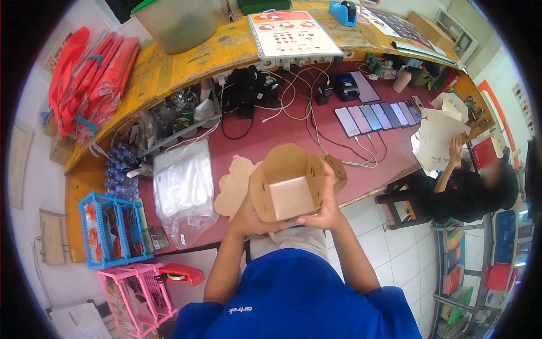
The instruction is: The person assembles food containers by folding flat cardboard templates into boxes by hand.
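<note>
A brown paper food box (287, 195), its flaps standing up, is held in front of my body over the table's front edge. My left hand (251, 214) is closed on its left side. On the right side, my right hand (323, 206) grips it with the thumb at the near bottom edge and fingers along the outer wall. I look into the box's pale, shiny inside. Flat brown cardboard (231, 183) lies on the table beyond my left hand, and a stack of clear plastic bags (182, 183) is further left.
A row of several phones (375, 117) and charging cables lie at the back right. Blue baskets (113, 229) stand left, above a pink rack (135, 296). A person (468, 189) at right handles a large cardboard sheet (440, 138).
</note>
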`<state>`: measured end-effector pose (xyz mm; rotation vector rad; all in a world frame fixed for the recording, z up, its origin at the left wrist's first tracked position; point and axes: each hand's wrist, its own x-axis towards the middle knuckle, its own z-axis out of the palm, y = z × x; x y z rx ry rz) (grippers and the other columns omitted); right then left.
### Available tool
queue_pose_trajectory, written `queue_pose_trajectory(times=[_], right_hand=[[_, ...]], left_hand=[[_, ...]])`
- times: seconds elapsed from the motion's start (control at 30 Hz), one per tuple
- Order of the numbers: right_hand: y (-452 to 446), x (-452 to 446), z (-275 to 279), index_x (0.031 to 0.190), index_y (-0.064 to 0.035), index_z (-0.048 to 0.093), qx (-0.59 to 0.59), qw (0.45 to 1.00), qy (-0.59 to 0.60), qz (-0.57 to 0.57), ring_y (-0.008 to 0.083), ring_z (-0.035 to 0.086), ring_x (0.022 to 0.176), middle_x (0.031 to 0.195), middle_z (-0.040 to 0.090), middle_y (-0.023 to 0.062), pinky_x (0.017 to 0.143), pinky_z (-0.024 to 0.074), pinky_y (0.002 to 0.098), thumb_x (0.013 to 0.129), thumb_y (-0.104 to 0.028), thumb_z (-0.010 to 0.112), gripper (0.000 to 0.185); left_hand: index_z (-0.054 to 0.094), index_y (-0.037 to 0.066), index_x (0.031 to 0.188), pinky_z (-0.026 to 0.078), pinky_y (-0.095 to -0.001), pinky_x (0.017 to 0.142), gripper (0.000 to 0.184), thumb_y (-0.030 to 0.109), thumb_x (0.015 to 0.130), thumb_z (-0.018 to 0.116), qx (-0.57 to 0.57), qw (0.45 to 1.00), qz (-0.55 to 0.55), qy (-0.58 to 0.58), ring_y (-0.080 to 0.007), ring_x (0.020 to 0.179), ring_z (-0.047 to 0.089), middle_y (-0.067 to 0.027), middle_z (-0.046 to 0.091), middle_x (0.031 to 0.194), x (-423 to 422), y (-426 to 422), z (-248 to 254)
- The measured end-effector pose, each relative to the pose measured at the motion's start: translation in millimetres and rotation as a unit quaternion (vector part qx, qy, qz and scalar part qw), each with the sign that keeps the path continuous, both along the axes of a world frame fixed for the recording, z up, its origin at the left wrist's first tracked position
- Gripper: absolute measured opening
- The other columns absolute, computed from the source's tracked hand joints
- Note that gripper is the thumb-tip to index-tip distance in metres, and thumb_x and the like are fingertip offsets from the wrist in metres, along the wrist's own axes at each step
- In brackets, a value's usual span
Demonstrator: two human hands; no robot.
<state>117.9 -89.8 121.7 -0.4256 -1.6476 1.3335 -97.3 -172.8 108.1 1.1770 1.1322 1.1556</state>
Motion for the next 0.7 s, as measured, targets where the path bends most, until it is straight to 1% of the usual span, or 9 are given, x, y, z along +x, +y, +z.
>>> queue_pose_trajectory(times=[0.1, 0.17, 0.2, 0.33, 0.4, 0.47, 0.53, 0.63, 0.7], right_hand=[[2, 7, 9, 0.165, -0.0053, 0.011, -0.067, 0.996, 0.05, 0.022, 0.0337, 0.033, 0.151, 0.16, 0.033, 0.0194, 0.122, 0.0295, 0.046, 0.063, -0.025, 0.098, 0.136], [9, 24, 7, 0.162, -0.0047, 0.013, 0.082, 0.984, -0.156, 0.002, 0.0304, 0.036, 0.15, 0.159, 0.036, 0.0165, 0.121, 0.0341, 0.048, 0.057, -0.036, 0.1, 0.14], [8, 27, 3, 0.162, -0.0047, 0.013, 0.076, 0.985, -0.157, 0.001, 0.0304, 0.036, 0.15, 0.159, 0.036, 0.0165, 0.121, 0.0341, 0.048, 0.057, -0.036, 0.1, 0.14], [2, 39, -11, 0.16, -0.0071, 0.021, 0.054, 0.987, -0.142, 0.046, 0.0337, 0.039, 0.147, 0.157, 0.037, 0.0178, 0.12, 0.0346, 0.0471, 0.06, -0.03, 0.098, 0.129], [-12, 50, -16, 0.16, -0.0084, 0.024, 0.064, 0.988, -0.134, 0.038, 0.0352, 0.04, 0.145, 0.156, 0.037, 0.018, 0.119, 0.036, 0.0467, 0.062, -0.026, 0.097, 0.123], [-33, 61, -25, 0.159, -0.0098, 0.024, 0.006, 0.978, -0.21, 0.007, 0.0341, 0.04, 0.147, 0.156, 0.039, 0.0192, 0.12, 0.0351, 0.0468, 0.064, -0.027, 0.097, 0.121], [-49, 71, -50, 0.158, -0.0086, 0.025, 0.0, 0.975, -0.22, -0.019, 0.0348, 0.042, 0.145, 0.155, 0.04, 0.0187, 0.118, 0.0369, 0.0464, 0.064, -0.026, 0.095, 0.119], [-50, 78, -51, 0.157, -0.007, 0.027, -0.031, 0.977, -0.196, -0.083, 0.0349, 0.04, 0.144, 0.154, 0.04, 0.0172, 0.117, 0.0384, 0.0458, 0.066, -0.025, 0.094, 0.115], [-45, 81, -44, 0.157, -0.0065, 0.027, -0.06, 0.976, -0.164, -0.129, 0.0344, 0.038, 0.146, 0.155, 0.039, 0.0162, 0.117, 0.038, 0.0456, 0.067, -0.024, 0.094, 0.113]], left_hand=[[0.022, 0.005, 0.163, 0.03, -0.0436, 0.123, 0.136, 0.027, 0.055, 0.102, 0.027, 0.999, -0.004, -0.017, -0.0299, 0.151, 0.035, -0.013, 0.035, 0.162, -8, 6, 6], [0.024, 0.006, 0.162, 0.032, -0.0429, 0.122, 0.133, 0.026, 0.055, 0.101, 0.074, 0.997, -0.02, 0.026, -0.0289, 0.149, 0.037, -0.0125, 0.038, 0.161, -14, 12, 1], [0.025, 0.007, 0.162, 0.033, -0.0423, 0.121, 0.131, 0.024, 0.055, 0.101, 0.126, 0.989, -0.037, 0.068, -0.028, 0.148, 0.039, -0.012, 0.04, 0.159, -16, 14, -1], [0.032, 0.008, 0.158, 0.034, -0.0411, 0.121, 0.12, 0.021, 0.059, 0.098, 0.115, 0.986, -0.077, 0.092, -0.0271, 0.146, 0.042, -0.0116, 0.043, 0.157, -19, 16, 3], [0.036, 0.007, 0.157, 0.034, -0.0408, 0.121, 0.109, 0.018, 0.066, 0.094, 0.124, 0.978, -0.117, 0.117, -0.028, 0.145, 0.044, -0.0123, 0.045, 0.156, -18, 20, -9], [0.036, 0.006, 0.157, 0.034, -0.0407, 0.121, 0.106, 0.016, 0.068, 0.092, 0.099, 0.983, -0.134, 0.077, -0.0285, 0.146, 0.044, -0.013, 0.046, 0.156, -7, 13, -19], [0.037, 0.005, 0.158, 0.034, -0.0407, 0.121, 0.102, 0.014, 0.07, 0.089, 0.062, 0.986, -0.149, 0.042, -0.029, 0.146, 0.044, -0.0138, 0.046, 0.155, -1, 13, -21], [0.033, 0.01, 0.162, 0.034, -0.0388, 0.121, 0.105, 0.007, 0.071, 0.085, 0.063, 0.973, -0.192, 0.114, -0.0304, 0.147, 0.044, -0.0142, 0.042, 0.158, 7, 31, -12], [0.029, 0.019, 0.166, 0.034, -0.0361, 0.121, 0.106, 0.002, 0.074, 0.078, 0.132, 0.936, -0.22, 0.24, -0.0317, 0.15, 0.038, -0.0122, 0.032, 0.164, 10, 68, -2]])
